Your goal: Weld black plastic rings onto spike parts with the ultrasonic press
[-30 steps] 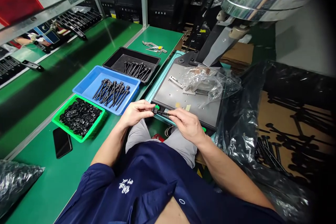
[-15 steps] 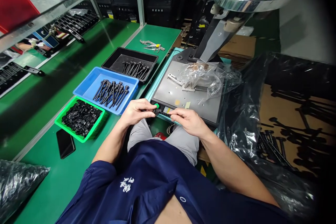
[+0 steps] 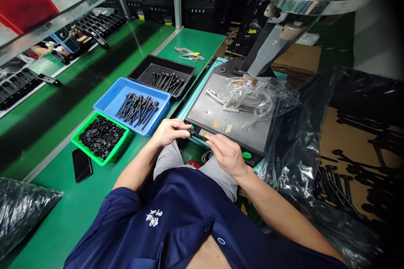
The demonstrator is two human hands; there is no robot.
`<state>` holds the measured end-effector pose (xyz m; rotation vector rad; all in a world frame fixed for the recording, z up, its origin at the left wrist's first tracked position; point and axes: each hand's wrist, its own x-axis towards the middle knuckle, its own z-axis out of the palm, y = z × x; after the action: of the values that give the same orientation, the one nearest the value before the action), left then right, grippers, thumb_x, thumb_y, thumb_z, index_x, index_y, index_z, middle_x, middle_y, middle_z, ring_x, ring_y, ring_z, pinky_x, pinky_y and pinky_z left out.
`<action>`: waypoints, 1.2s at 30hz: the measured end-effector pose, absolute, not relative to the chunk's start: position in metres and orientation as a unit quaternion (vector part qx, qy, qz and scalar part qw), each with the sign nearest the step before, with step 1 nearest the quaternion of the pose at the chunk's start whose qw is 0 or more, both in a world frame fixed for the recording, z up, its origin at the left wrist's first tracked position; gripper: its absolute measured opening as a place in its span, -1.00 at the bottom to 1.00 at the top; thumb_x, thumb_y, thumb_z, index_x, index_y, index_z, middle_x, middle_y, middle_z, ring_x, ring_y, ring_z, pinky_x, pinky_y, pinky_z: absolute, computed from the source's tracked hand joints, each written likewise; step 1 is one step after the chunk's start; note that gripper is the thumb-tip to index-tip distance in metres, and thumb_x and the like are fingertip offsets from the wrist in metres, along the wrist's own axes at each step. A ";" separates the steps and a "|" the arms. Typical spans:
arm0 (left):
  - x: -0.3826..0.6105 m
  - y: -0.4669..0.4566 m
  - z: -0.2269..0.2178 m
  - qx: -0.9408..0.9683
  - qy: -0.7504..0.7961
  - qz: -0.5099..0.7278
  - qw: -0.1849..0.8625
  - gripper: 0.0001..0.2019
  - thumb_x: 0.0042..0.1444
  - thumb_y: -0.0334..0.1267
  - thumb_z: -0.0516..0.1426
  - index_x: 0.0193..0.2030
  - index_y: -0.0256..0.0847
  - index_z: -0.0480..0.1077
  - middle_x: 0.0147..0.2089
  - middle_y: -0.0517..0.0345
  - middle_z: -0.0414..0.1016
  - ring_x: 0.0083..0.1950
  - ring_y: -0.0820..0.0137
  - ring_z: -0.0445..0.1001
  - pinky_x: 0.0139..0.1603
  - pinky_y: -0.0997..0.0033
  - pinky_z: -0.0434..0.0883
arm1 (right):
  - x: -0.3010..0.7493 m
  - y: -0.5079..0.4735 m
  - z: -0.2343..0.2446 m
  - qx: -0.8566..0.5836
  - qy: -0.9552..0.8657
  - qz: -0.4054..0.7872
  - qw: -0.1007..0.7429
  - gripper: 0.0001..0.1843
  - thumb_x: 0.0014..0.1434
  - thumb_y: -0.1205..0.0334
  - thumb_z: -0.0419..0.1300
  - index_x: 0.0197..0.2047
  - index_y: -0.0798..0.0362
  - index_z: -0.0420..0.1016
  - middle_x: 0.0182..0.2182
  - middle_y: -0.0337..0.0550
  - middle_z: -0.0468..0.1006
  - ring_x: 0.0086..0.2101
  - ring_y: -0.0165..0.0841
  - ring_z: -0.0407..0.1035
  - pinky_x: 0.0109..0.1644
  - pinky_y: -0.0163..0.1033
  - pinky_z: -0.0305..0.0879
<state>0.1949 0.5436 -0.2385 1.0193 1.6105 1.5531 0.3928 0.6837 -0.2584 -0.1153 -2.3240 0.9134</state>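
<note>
In front of my lap, my left hand (image 3: 169,133) is closed, thumb and forefinger pinching one end of a short black rod-like part (image 3: 198,135). My right hand (image 3: 227,154) is closed at the part's other end, its fingertips pressed together there. Much of the part is hidden by the fingers, and its details are too small to make out. Left of the hands, a blue tray (image 3: 109,94) holds several long black rods with thick heads. A green bin (image 3: 103,159) nearer me is full of small black pieces.
Behind the blue tray stands a black tray (image 3: 139,67) with more rods. A machine with a grey plate (image 3: 202,109) lies beyond my hands, clear plastic (image 3: 265,96) over its fixture. A phone (image 3: 82,166) lies on the green bench. Black rods (image 3: 339,183) fill a lined box at right.
My right hand has shifted slightly right and down, and a second green button now shows beyond it. The left hand keeps its pinch. The whole view has turned a little.
</note>
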 end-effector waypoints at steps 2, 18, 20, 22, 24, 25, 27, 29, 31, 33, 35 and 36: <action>0.195 0.543 -0.239 0.391 0.624 0.594 0.323 -0.67 -0.14 -0.14 0.41 -0.19 -0.19 0.63 -0.35 0.10 0.52 -0.37 0.41 0.49 -0.31 0.39 0.45 | 0.393 0.686 -0.258 -0.049 -0.882 0.351 0.312 -0.75 0.38 0.25 0.05 -0.02 0.08 0.53 -0.28 -0.01 0.54 -0.27 -0.22 0.46 -0.14 -0.14 0.40; 0.220 0.590 -0.261 0.484 0.652 0.572 0.119 -0.76 0.14 -0.14 0.24 -0.09 -0.15 0.59 -0.18 0.04 0.60 -0.17 0.31 0.56 -0.08 0.31 0.48 | 0.376 0.700 -0.290 -0.214 -0.588 0.767 0.140 -0.50 0.18 -0.23 0.19 -0.11 0.06 0.51 -0.33 -0.04 0.58 -0.37 -0.26 0.46 -0.30 -0.17 0.41; 0.214 0.610 -0.260 0.483 0.640 0.571 0.174 -0.74 0.12 -0.12 0.26 -0.10 -0.18 0.58 -0.16 0.02 0.62 -0.14 0.27 0.58 -0.05 0.27 0.49 | 0.377 0.722 -0.283 -0.232 -0.523 0.806 0.152 -0.47 0.15 -0.24 0.23 -0.08 0.06 0.51 -0.25 0.00 0.58 -0.30 -0.26 0.47 -0.27 -0.20 0.41; 0.213 0.628 -0.258 0.505 0.618 0.564 0.213 -0.73 0.11 -0.12 0.26 -0.09 -0.19 0.57 -0.13 0.00 0.62 -0.06 0.23 0.57 0.03 0.23 0.48 | 0.379 0.742 -0.274 -0.237 -0.496 0.814 0.188 -0.50 0.10 -0.18 0.31 -0.08 0.06 0.52 -0.22 -0.01 0.57 -0.30 -0.30 0.45 -0.33 -0.27 0.38; 0.215 0.643 -0.255 0.551 0.583 0.551 0.230 -0.74 0.13 -0.14 0.25 -0.09 -0.18 0.57 -0.04 -0.01 0.59 0.07 0.21 0.52 0.15 0.18 0.41 | 0.379 0.754 -0.265 -0.218 -0.500 0.814 0.201 -0.52 0.06 -0.07 0.39 -0.05 0.04 0.52 -0.25 -0.07 0.55 -0.33 -0.34 0.42 -0.40 -0.31 0.33; 0.216 0.650 -0.254 0.573 0.567 0.545 0.228 -0.76 0.14 -0.14 0.24 -0.09 -0.17 0.57 0.01 -0.02 0.57 0.12 0.21 0.49 0.20 0.16 0.38 | 0.379 0.758 -0.261 -0.209 -0.503 0.813 0.207 -0.51 0.03 -0.02 0.42 -0.03 0.03 0.52 -0.29 -0.11 0.54 -0.35 -0.35 0.40 -0.42 -0.33 0.32; 0.220 0.661 -0.251 0.598 0.548 0.544 0.217 -0.77 0.14 -0.16 0.24 -0.10 -0.16 0.57 0.08 -0.03 0.53 0.15 0.21 0.46 0.22 0.13 0.35 | 0.378 0.761 -0.257 -0.206 -0.513 0.803 0.223 -0.51 -0.01 0.06 0.45 -0.03 0.04 0.51 -0.35 -0.17 0.50 -0.38 -0.38 0.36 -0.43 -0.35 0.30; 0.224 0.668 -0.250 0.598 0.542 0.549 0.216 -0.79 0.12 -0.17 0.25 -0.12 -0.14 0.57 0.10 -0.02 0.50 0.16 0.21 0.44 0.23 0.11 0.34 | 0.378 0.763 -0.257 -0.201 -0.524 0.796 0.229 -0.56 -0.01 0.07 0.44 -0.08 0.07 0.53 -0.32 -0.16 0.51 -0.37 -0.40 0.35 -0.39 -0.34 0.33; 0.228 0.673 -0.252 0.576 0.543 0.561 0.242 -0.79 0.09 -0.19 0.28 -0.11 -0.11 0.57 0.11 -0.01 0.49 0.17 0.22 0.42 0.23 0.15 0.34 | 0.380 0.765 -0.261 -0.196 -0.535 0.789 0.231 -0.58 0.00 0.05 0.40 -0.11 0.08 0.53 -0.24 -0.11 0.52 -0.34 -0.39 0.37 -0.36 -0.32 0.36; 0.233 0.679 -0.258 0.515 0.550 0.592 0.286 -0.72 0.04 -0.21 0.32 -0.07 -0.12 0.55 0.10 -0.01 0.49 0.16 0.24 0.43 0.16 0.24 0.39 | 0.382 0.772 -0.270 -0.216 -0.549 0.766 0.255 -0.57 -0.01 0.05 0.39 -0.11 0.07 0.51 -0.21 -0.11 0.52 -0.31 -0.36 0.39 -0.35 -0.30 0.37; 0.238 0.690 -0.266 0.397 0.559 0.638 0.352 -0.67 -0.03 -0.21 0.36 -0.08 -0.18 0.53 0.01 -0.04 0.52 0.06 0.27 0.49 0.03 0.34 0.47 | 0.382 0.785 -0.281 -0.271 -0.575 0.710 0.302 -0.56 -0.04 0.06 0.38 -0.11 0.08 0.49 -0.24 -0.12 0.53 -0.32 -0.34 0.40 -0.35 -0.28 0.38; 0.239 0.697 -0.269 0.319 0.554 0.656 0.400 -0.67 -0.03 -0.20 0.36 -0.11 -0.23 0.52 -0.04 -0.06 0.54 -0.02 0.29 0.53 -0.05 0.38 0.50 | 0.382 0.792 -0.287 -0.306 -0.592 0.672 0.323 -0.55 -0.06 0.09 0.37 -0.10 0.09 0.49 -0.26 -0.12 0.54 -0.32 -0.33 0.41 -0.33 -0.26 0.40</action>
<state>0.2392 0.6974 -0.2691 0.8080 1.4020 1.6590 0.3817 0.7923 -0.2871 -0.8045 -1.5528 1.7649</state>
